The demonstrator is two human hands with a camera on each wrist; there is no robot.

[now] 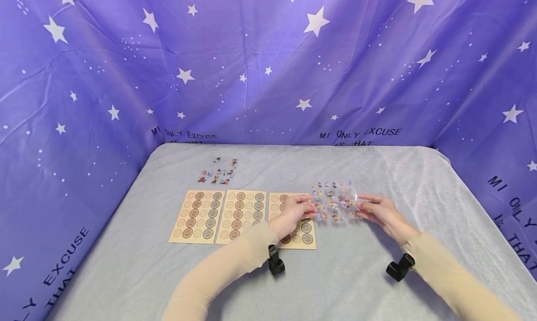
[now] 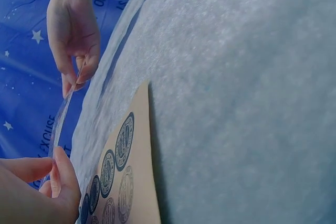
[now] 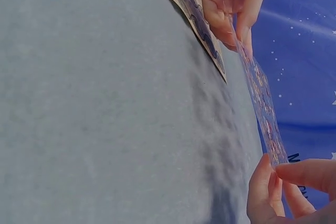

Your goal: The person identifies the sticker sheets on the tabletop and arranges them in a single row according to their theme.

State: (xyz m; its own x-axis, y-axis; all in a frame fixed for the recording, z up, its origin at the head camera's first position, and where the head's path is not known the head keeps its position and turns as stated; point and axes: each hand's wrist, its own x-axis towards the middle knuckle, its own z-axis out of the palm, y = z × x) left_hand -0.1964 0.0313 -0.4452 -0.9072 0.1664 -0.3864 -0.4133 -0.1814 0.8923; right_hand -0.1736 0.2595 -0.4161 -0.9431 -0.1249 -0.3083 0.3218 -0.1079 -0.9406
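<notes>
A clear sticker sheet [image 1: 333, 201] printed with small colourful figures is held up above the table by both hands. My left hand [image 1: 293, 214] pinches its left edge between thumb and fingers, over the rightmost tan sheet. At the opposite edge, my right hand [image 1: 383, 214] pinches it the same way. In the right wrist view the sticker sheet [image 3: 262, 103] is seen nearly edge-on, stretched between the two hands. Its shadow falls on the cloth below. Part of the rightmost tan sheet [image 1: 308, 244] is hidden behind my left hand and forearm.
Two more tan sheets of round labels, one at the left [image 1: 197, 216] and one in the middle [image 1: 241, 214], lie beside the rightmost one. Behind them lies another clear sticker sheet [image 1: 218, 170]. Grey cloth [image 1: 348, 274] covers the table, and purple star-printed curtains [image 1: 268, 55] surround it.
</notes>
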